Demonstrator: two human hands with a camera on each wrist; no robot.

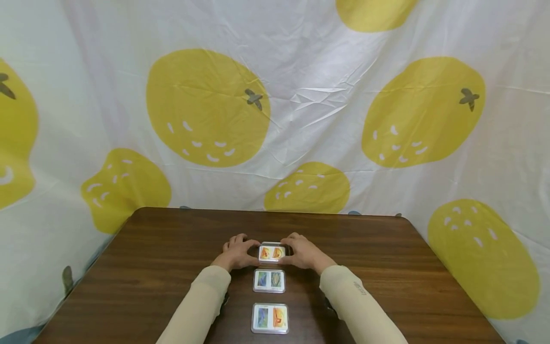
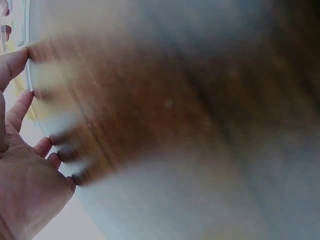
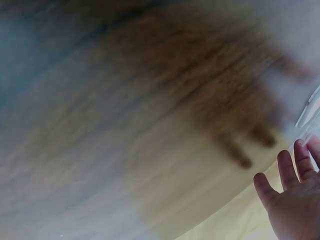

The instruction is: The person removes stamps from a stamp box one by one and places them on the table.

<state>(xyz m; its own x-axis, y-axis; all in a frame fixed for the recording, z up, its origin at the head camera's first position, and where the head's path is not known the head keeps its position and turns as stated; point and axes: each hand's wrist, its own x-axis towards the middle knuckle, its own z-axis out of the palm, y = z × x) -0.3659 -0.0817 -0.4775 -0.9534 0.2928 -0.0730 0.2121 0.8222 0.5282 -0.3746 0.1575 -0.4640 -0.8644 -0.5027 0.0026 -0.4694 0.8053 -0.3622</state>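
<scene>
In the head view, a clear plastic case (image 1: 272, 253) holding two orange-and-yellow picture cards lies flat between both hands. My left hand (image 1: 235, 252) has its thumb and index finger at the left corners of that case. At the right corners, my right hand (image 1: 303, 252) grips it likewise, thumb at the near side and index finger at the far side. The other fingers are spread, as the left hand (image 2: 30, 185) and right hand (image 3: 300, 205) show in the wrist views. Only an edge of a case (image 3: 309, 109) appears in the right wrist view.
Nearer to me lie two similar cases in a column: one (image 1: 269, 281) with blue and green pictures, one (image 1: 269, 318) with a blue and an orange picture. The brown wooden table (image 1: 172, 267) ends at a white curtain (image 1: 301, 134) printed with yellow fruit.
</scene>
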